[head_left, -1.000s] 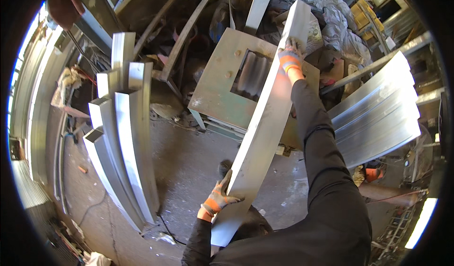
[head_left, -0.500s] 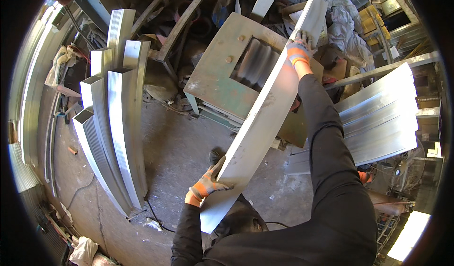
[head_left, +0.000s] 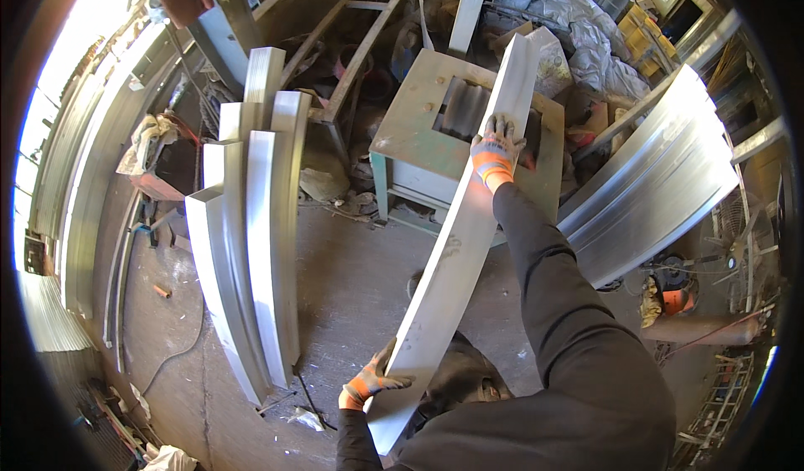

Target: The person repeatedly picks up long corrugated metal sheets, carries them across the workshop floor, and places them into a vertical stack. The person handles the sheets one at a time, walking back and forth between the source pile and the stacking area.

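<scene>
A long silver metal profile (head_left: pixel 456 257) slants across the middle, its far end over a worn green machine table (head_left: pixel 398 136) and its near end by my body. My left hand (head_left: pixel 374 380), in a grey and orange work glove, grips the profile's left edge near its lower end. Farther up, my right hand (head_left: pixel 497 149), gloved alike, is closed over the profile, its arm stretched forward. The undersides of both grips are hidden. Dark ribbed rollers (head_left: pixel 463 109) show in the table's opening, partly behind the profile.
Several silver box-shaped profiles (head_left: pixel 261 220) stand together at the left. Wide metal lengths (head_left: pixel 653 186) lean at the right, near a fan (head_left: pixel 733 245). Pale plastic sacks (head_left: pixel 586 40) and clutter fill the back. A thin cable (head_left: pixel 188 345) runs over the concrete floor.
The view has swung, so the table and the standing profiles appear farther right. My hands keep hold of the profile, which now looks steeper, with its far end lower in the picture.
</scene>
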Demonstrator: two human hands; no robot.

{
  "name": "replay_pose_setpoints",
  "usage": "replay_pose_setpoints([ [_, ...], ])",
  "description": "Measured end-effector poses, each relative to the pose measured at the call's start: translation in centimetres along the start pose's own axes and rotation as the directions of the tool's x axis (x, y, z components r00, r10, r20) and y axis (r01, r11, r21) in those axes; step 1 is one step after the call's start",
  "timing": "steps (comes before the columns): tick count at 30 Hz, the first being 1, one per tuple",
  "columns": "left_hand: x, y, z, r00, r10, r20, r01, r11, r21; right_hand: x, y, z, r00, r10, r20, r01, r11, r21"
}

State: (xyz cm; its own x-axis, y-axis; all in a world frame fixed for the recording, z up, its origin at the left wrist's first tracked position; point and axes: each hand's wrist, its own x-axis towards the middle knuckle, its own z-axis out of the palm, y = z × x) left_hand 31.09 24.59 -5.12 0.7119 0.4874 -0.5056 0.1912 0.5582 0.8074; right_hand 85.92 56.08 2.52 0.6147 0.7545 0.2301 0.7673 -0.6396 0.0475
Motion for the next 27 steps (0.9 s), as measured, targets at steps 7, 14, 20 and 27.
replay_pose_setpoints([
  [7,-16.9,-11.6,0.0,1.0,-0.027,0.013,0.028,0.995,-0.099,-20.7,-3.3,-4.1,0.999,-0.045,-0.004,0.045,0.999,-0.007],
  [14,-30.7,-16.5,2.3,0.993,-0.119,-0.026,0.114,0.983,-0.142,-34.3,-3.4,-9.1,0.995,-0.043,0.085,0.035,0.995,0.091],
  [20,-36.7,-17.4,5.5,0.949,-0.025,-0.315,0.197,0.826,0.528,-40.5,2.6,-5.0,0.826,0.366,0.429,-0.563,0.582,0.587],
  [27,-42.7,-16.6,10.6,0.717,0.42,-0.557,0.367,0.452,0.813,-44.9,5.9,-1.7,0.844,-0.199,0.498,-0.489,-0.668,0.562],
])
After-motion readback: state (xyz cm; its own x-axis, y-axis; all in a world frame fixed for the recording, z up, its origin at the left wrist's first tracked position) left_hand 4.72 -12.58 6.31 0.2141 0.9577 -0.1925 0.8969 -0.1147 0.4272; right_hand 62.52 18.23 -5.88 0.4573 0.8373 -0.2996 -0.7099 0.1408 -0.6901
